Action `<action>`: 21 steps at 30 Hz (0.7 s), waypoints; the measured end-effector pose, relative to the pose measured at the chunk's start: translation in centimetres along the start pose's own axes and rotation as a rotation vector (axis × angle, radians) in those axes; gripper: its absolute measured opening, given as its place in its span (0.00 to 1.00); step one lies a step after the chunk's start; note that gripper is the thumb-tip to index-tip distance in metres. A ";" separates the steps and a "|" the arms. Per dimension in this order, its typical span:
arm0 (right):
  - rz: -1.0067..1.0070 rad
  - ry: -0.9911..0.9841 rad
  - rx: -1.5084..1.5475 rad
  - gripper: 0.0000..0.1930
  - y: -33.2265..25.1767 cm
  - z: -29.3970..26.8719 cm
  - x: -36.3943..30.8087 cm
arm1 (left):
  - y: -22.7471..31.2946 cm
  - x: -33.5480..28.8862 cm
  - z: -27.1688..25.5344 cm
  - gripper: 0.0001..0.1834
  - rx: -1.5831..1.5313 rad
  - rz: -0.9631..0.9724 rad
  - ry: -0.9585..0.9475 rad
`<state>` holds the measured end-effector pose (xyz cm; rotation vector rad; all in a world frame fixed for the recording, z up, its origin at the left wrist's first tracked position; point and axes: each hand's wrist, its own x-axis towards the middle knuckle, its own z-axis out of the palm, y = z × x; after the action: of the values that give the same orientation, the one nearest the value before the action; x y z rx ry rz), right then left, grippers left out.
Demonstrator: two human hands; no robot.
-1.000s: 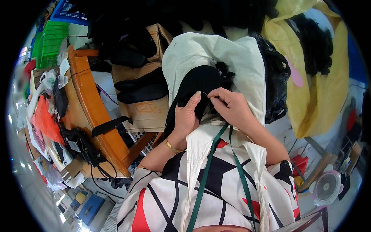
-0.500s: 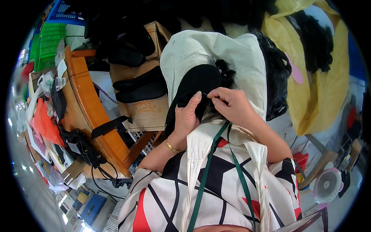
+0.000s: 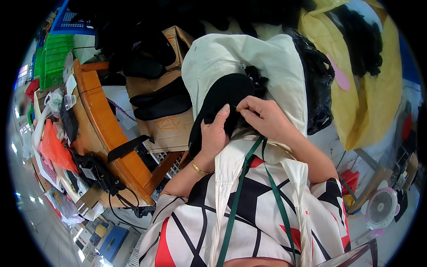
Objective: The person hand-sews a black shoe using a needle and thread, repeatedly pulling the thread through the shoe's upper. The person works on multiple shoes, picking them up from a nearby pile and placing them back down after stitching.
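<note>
Head | left hand (image 3: 215,135) fingers grip black fabric piece (image 3: 222,100) | right hand (image 3: 262,118) fingers pinch it

Person wearing a loose short-sleeved white top (image 3: 249,213) patterned with black lines, black and red angular shapes, a dark green lanyard (image 3: 240,196) hanging down the front, a thin gold bangle (image 3: 199,168) circling the left wrist

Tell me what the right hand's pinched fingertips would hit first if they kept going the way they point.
The right hand points left, toward the black fabric piece held by the left hand. It would likely meet that fabric first, near the left thumb tip; depth is unclear.
</note>
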<state>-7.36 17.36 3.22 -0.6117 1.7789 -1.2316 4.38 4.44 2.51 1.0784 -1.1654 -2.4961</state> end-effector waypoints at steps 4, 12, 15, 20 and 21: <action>-0.037 0.004 0.002 0.06 0.4 0.0 -0.1 | 0.0 0.1 -0.2 0.13 -0.073 -0.046 -0.008; -0.156 0.037 -0.049 0.06 1.3 0.2 0.3 | 0.7 -0.1 -0.1 0.12 0.066 -0.011 -0.035; -0.186 0.053 -0.058 0.05 1.4 0.5 0.3 | 0.1 0.6 -0.7 0.11 -0.033 -0.099 0.005; -0.234 0.108 -0.110 0.05 2.1 1.3 0.5 | 0.0 1.1 -1.5 0.10 -0.145 -0.221 0.062; -0.265 0.142 -0.152 0.05 2.3 1.7 0.5 | 0.4 1.1 -1.1 0.10 -0.253 -0.294 0.096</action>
<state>-6.02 17.02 0.71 -0.8896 1.9696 -1.3528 4.32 3.04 1.76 1.3610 -0.6823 -2.6761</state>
